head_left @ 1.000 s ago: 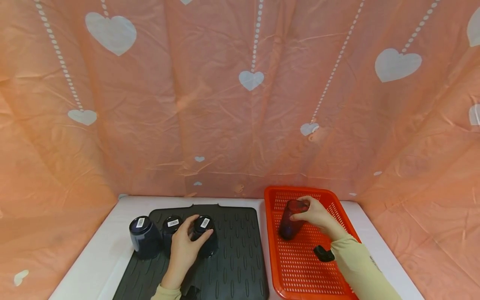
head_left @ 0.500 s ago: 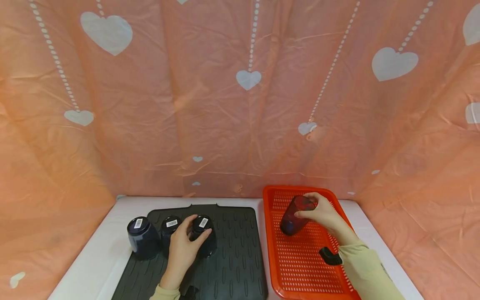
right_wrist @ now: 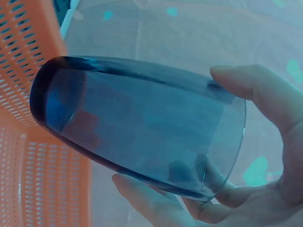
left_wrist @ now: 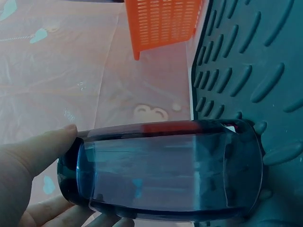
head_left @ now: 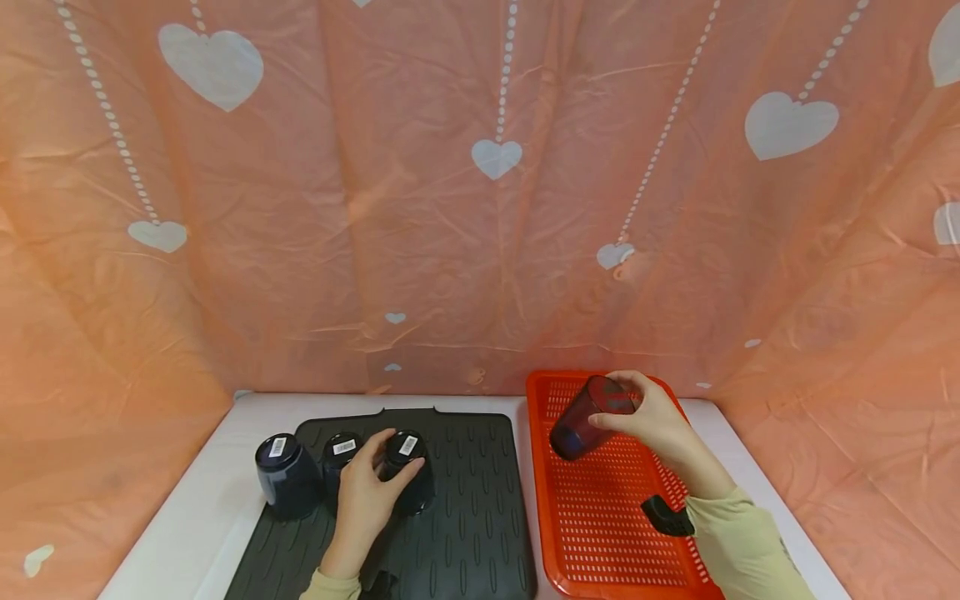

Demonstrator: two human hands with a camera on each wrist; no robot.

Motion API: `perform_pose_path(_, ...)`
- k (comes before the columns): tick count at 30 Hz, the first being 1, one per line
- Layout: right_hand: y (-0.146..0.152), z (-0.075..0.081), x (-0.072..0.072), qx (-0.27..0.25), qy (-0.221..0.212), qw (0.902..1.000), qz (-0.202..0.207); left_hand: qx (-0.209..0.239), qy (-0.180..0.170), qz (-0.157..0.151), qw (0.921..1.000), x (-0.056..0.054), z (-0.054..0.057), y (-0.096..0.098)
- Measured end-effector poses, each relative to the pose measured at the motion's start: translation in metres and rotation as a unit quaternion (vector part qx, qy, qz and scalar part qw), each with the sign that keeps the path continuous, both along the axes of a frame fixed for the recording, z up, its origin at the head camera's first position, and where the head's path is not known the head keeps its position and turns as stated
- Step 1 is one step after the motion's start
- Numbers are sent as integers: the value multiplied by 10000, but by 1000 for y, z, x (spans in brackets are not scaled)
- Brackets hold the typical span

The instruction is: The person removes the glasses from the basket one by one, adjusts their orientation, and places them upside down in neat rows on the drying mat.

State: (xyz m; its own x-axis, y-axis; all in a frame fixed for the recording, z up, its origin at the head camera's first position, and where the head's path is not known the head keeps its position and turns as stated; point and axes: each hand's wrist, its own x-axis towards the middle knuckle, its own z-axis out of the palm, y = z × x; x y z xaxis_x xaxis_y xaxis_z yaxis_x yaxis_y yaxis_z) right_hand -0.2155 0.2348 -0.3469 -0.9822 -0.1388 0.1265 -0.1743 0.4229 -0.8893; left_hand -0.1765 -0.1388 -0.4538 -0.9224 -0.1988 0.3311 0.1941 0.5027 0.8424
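Note:
A dark blue-tinted glass tumbler (head_left: 414,492) stands upside down on the black ridged mat (head_left: 480,500), a white label on its base. My left hand (head_left: 363,504) grips this tumbler near its base, thumb and fingers on opposite sides, as the left wrist view shows with the tumbler (left_wrist: 147,170) against the mat. Over the orange basket (head_left: 551,533), my right hand (head_left: 660,421) holds another see-through dark tumbler (head_left: 588,421), tilted with its base down to the left. In the right wrist view, thumb and fingers pinch that tumbler (right_wrist: 137,123) near its rim.
Two more upside-down tumblers, one at the far left (head_left: 288,479) and one in the middle (head_left: 335,467), stand on the mat beside my left hand. Mat and basket lie side by side on a white table (head_left: 247,425). An orange heart-patterned curtain (head_left: 435,250) hangs behind.
My right hand has raised its tumbler and moved slightly farther back, tilting it more to the left. My left hand stays on its tumbler.

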Motion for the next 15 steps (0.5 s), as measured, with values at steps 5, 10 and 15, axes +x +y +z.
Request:
perform_pose_path(5, -8, 8, 3, -502, -16, 9987, 116, -346, 240, 198, 9989, 0, 1, 1)
perform_pose_path(10, -14, 12, 6, -706, -68, 9973, 173, -317, 381, 260, 9984, 1, 2, 2)
perform_pose_path(15, -17, 15, 7, -892, -131, 9957, 206, -131, 329, 243, 9991, 0, 1, 3)
